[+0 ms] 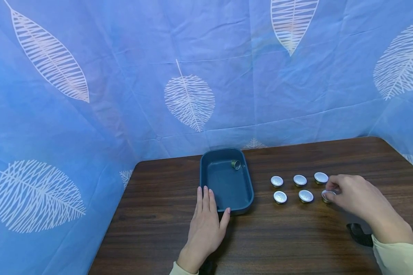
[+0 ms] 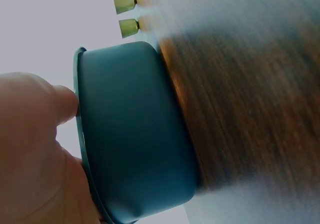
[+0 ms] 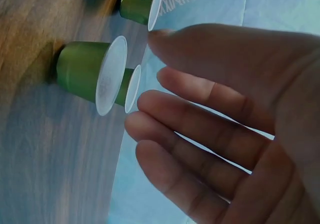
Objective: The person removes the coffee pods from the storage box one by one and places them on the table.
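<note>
My left hand [image 1: 206, 229] rests with straight fingers at the near left rim of a dark blue tray [image 1: 203, 172]; the left wrist view shows its thumb against the rim. Inside the tray a green coffee capsule [image 1: 235, 164] lies on its side. Several green capsules with silvery lids stand in two rows to the tray's right. My right hand [image 1: 358, 194] hovers by the near-row right capsule [image 1: 327, 196]. In the right wrist view, its loosely bent fingers and thumb are apart from the nearest capsule [image 3: 82, 68], with nothing held.
The dark wooden table [image 1: 151, 214] carries the tray and the capsules. A far-row capsule [image 1: 321, 178] stands just beyond my right fingertips. Behind the table hangs a blue cloth [image 1: 227, 95] with white leaf prints.
</note>
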A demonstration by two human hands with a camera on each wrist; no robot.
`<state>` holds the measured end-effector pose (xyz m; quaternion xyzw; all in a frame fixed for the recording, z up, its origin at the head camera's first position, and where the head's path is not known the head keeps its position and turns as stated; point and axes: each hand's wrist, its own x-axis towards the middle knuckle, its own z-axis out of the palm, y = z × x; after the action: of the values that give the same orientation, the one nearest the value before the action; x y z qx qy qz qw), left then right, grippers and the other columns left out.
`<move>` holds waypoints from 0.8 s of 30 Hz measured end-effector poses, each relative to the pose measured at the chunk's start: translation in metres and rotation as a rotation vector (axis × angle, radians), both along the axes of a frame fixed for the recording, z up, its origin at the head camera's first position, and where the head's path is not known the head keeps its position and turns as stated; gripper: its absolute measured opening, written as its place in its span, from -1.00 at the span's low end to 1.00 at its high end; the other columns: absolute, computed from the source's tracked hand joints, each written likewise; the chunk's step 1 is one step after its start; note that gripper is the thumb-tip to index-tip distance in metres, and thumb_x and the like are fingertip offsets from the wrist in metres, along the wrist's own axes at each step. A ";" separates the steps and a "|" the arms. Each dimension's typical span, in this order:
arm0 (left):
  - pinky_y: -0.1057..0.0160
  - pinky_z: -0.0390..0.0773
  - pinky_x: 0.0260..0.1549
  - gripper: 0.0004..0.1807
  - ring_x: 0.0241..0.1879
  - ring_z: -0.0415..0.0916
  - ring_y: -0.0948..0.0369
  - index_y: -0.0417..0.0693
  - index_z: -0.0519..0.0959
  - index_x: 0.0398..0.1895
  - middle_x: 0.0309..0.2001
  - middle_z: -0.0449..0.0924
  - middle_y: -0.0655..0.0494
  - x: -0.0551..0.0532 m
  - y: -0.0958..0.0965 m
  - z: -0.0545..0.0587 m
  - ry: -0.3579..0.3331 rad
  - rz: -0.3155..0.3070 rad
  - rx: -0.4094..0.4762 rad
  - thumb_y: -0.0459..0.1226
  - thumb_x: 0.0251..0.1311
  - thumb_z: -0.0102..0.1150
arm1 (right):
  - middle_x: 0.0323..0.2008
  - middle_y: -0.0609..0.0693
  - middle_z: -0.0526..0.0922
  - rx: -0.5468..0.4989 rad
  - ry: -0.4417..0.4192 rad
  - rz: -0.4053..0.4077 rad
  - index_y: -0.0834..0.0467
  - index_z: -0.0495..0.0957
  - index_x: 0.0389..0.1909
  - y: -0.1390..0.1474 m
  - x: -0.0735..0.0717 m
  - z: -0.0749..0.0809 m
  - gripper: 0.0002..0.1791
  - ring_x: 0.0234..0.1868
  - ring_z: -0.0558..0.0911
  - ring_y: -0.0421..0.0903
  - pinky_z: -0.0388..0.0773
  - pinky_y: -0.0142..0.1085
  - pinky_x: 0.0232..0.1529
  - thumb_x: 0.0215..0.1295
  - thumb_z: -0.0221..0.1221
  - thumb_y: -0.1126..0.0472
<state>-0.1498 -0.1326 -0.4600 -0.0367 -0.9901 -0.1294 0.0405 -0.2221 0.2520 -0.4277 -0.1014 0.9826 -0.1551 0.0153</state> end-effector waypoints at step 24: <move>-0.10 0.13 0.39 -0.11 0.55 -0.44 0.03 -0.17 -0.02 0.53 0.57 -0.23 -0.09 0.001 -0.001 0.001 -0.014 0.008 -0.008 0.28 0.37 -0.32 | -0.38 -0.02 0.68 -0.045 0.132 0.050 0.09 0.63 -0.37 -0.026 0.006 0.004 -0.94 -0.36 0.63 -0.03 0.49 -0.12 -0.47 0.13 0.31 0.26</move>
<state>-0.1489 -0.1332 -0.4588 -0.0320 -0.9910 -0.1257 0.0340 -0.2157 0.2256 -0.4237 -0.1363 0.9749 -0.1695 -0.0480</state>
